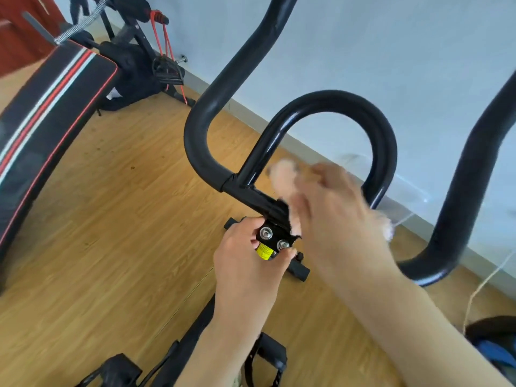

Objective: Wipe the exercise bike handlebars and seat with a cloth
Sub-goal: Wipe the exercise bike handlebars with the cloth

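Note:
The exercise bike's black handlebars curve up in front of me, with a padded left bar and a right bar. My left hand grips the handlebar stem at the bolted bracket, just above a yellow sticker. My right hand is blurred and holds a pale pink cloth against the handlebar centre near the bracket. A bit of the cloth shows past my right wrist. The seat is out of view.
A black sit-up bench with red and white stripes stands at the left on the wooden floor. Behind it is other black gym gear with red bands. A pale wall runs along the right. Bike pedals sit below my arms.

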